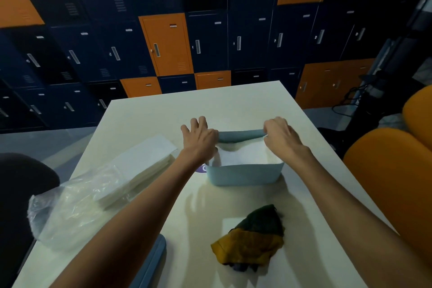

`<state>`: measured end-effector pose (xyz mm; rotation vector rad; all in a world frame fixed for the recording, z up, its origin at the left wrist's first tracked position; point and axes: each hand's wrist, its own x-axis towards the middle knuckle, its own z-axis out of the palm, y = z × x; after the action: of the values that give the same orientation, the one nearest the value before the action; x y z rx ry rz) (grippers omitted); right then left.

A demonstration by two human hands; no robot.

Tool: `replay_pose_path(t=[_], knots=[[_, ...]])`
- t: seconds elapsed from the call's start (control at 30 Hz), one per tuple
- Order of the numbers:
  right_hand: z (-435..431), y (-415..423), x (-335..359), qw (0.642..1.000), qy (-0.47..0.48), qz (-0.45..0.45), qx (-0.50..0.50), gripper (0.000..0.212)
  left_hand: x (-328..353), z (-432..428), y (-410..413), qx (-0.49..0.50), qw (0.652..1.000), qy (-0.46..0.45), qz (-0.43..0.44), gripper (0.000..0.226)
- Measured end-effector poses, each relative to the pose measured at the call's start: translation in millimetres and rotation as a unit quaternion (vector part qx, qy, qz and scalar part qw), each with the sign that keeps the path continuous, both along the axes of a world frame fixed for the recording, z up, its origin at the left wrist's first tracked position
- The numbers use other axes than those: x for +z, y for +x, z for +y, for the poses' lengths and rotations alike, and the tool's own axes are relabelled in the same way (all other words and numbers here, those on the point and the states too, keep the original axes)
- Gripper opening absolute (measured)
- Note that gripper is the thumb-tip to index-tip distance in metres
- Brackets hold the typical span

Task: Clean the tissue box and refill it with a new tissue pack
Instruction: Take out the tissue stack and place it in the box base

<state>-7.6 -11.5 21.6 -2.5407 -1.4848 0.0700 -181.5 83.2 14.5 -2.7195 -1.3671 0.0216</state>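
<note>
1. One plastic bag (77, 196) lies on the left of the table (145, 119).
2. Left hand (198, 138) is at the far left corner of the box (245, 175), fingers spread. The thumb is hidden, so I cannot tell if it holds.
3. Box stands mid-table with tissues (243, 154) inside.
4. Right hand (280, 138) pinches the far right rim with curled fingers.

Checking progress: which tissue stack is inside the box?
The white stack in the blue box; the other stack lies left on the table, partly in clear plastic.
</note>
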Motion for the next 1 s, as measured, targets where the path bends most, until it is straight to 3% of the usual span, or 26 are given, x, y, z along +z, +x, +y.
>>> replay_pose_path(t=[0.27, 0.43, 0.57, 0.67, 0.8, 0.93, 1.0], knots=[[5, -9, -28, 0.986, -0.165, -0.015, 0.035, 0.021, -15, 0, -2, 0.076, 0.989, -0.121, 0.027, 0.033], [8, -11, -17, 0.991, -0.129, -0.006, 0.018, 0.024, -16, 2, -8, 0.052, 0.99, -0.134, -0.004, 0.033], [19, -26, 15, 0.998, -0.03, 0.051, 0.017, 0.022, -5, 9, -39, 0.002, 0.978, -0.093, -0.187, 0.037], [40, -60, 40, 0.984, 0.104, 0.12, 0.082, 0.022, 5, 29, -83, 0.043, 0.964, -0.078, -0.252, 0.037], [82, -119, 45, 0.952, 0.152, 0.213, 0.159, 0.02, 1, 60, -151, 0.131, 0.969, -0.097, -0.188, 0.05], [126, -163, 10, 0.955, 0.052, 0.259, 0.135, 0.032, -23, 76, -208, 0.173, 0.968, -0.149, -0.107, 0.082], [144, -178, -11, 0.956, 0.005, 0.275, 0.104, 0.019, -37, 81, -230, 0.178, 0.966, -0.167, -0.09, 0.097]])
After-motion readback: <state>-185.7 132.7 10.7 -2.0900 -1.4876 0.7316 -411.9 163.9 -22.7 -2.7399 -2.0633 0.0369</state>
